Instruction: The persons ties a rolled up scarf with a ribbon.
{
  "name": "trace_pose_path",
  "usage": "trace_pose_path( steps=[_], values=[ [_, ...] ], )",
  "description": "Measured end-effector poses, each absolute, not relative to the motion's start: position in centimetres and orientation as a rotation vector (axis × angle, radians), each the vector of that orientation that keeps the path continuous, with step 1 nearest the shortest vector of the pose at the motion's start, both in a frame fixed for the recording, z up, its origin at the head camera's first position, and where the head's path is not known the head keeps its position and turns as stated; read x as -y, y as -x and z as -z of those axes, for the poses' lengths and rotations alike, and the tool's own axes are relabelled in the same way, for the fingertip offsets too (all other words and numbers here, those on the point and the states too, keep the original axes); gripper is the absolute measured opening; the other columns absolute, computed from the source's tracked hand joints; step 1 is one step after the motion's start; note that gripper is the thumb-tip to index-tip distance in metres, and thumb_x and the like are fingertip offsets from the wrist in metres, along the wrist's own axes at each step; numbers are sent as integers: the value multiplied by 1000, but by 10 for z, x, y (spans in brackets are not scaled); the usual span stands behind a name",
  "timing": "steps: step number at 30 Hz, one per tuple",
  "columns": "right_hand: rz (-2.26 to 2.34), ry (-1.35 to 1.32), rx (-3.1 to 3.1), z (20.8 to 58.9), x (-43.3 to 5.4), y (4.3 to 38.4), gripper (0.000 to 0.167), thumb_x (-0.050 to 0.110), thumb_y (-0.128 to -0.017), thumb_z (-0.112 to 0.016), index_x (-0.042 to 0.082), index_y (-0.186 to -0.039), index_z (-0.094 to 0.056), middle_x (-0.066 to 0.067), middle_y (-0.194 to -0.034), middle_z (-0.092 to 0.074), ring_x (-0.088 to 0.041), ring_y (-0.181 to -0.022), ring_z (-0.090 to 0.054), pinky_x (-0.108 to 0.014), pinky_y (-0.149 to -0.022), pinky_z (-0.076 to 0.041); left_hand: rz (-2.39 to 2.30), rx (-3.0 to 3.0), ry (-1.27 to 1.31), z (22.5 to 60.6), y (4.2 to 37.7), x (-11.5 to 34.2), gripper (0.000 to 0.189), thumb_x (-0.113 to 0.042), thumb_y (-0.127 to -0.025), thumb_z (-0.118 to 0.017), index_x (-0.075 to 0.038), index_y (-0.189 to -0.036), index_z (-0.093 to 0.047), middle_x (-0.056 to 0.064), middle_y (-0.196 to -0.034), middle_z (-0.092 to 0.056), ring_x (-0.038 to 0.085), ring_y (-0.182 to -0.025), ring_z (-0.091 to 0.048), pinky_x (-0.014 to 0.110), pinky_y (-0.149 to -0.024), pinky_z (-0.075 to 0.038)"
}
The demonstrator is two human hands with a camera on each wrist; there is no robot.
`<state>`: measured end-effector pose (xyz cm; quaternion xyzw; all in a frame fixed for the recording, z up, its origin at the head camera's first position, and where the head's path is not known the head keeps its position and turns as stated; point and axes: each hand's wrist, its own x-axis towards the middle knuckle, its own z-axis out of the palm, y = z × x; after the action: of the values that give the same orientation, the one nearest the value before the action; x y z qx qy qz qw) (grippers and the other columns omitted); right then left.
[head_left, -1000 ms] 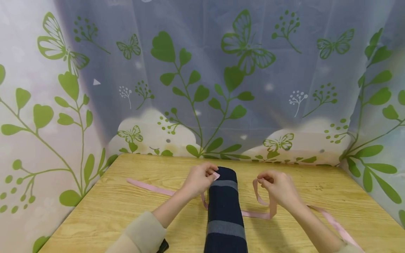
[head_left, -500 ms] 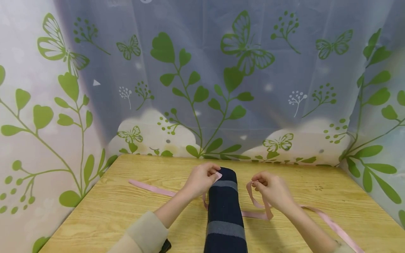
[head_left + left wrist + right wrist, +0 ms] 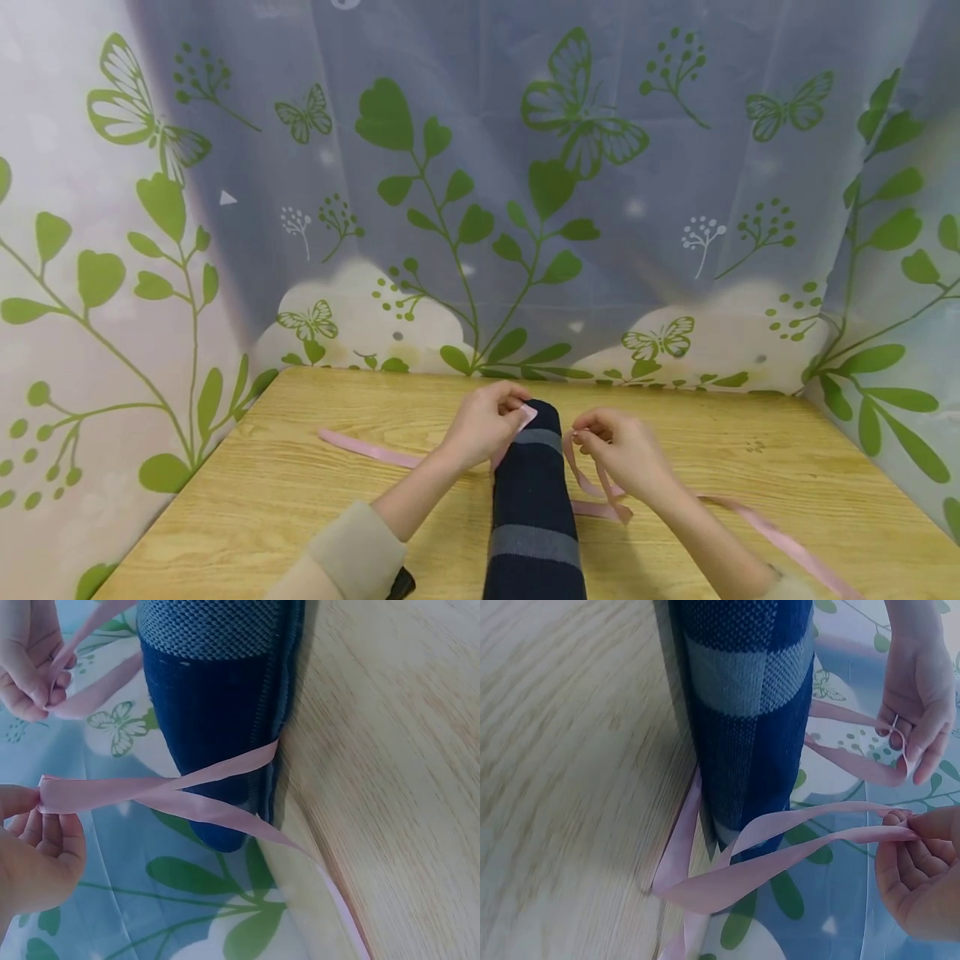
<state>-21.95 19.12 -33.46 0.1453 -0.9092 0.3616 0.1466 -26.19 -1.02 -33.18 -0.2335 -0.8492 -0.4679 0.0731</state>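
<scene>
A rolled-up navy cloth (image 3: 532, 492) with grey bands lies lengthwise on the table, pointing away from me. A pink ribbon (image 3: 596, 508) passes beneath it near the far end. On the roll's left side my left hand (image 3: 486, 427) pinches a folded bight of the ribbon (image 3: 105, 794) between thumb and fingers, held over the far end. To the right of the roll my right hand (image 3: 626, 454) pinches another ribbon loop (image 3: 727, 887) between thumb and fingertips, raised off the table. Both hands are close to the roll but apart from each other.
One ribbon tail (image 3: 371, 451) trails left over the wooden table (image 3: 247, 492), and another tail (image 3: 780, 537) runs toward the front right. A black object (image 3: 402, 583) shows partly beside the left sleeve. A patterned curtain (image 3: 480, 208) stands behind the table.
My right hand has moved left toward the roll, bringing its ribbon loop along. My left hand has shifted slightly right, its ribbon fold now farther over the roll's end.
</scene>
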Motion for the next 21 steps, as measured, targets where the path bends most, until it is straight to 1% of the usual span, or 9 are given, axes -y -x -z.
trace_pose_path(
  steps=[9,15,21],
  values=[
    [-1163,-455,2581,337,-179,223,8,3,-86,-61,5,-92,-66,-1,-83,-68,-16,-75,-64,-30,-67,-49,1443,2514,737,329,258,7,18,-9,-87,-62,-5,-105,-65,3,-88,-66,15,-76,-60,28,-67,-48],
    [-1327,-468,2557,342,-173,226,8,1,-87,-61,1,-93,-65,-6,-84,-69,-17,-74,-65,-25,-66,-50,1451,2524,733,328,255,6,20,-7,-88,-60,-8,-107,-65,1,-89,-65,13,-77,-59,27,-67,-48],
    [-1444,-449,2520,343,-165,228,8,0,-87,-60,-1,-94,-64,-8,-86,-68,-18,-76,-65,-25,-67,-52,1449,2513,745,328,254,6,22,-5,-87,-58,-5,-109,-65,1,-89,-66,12,-75,-58,25,-63,-47]
  ],
)
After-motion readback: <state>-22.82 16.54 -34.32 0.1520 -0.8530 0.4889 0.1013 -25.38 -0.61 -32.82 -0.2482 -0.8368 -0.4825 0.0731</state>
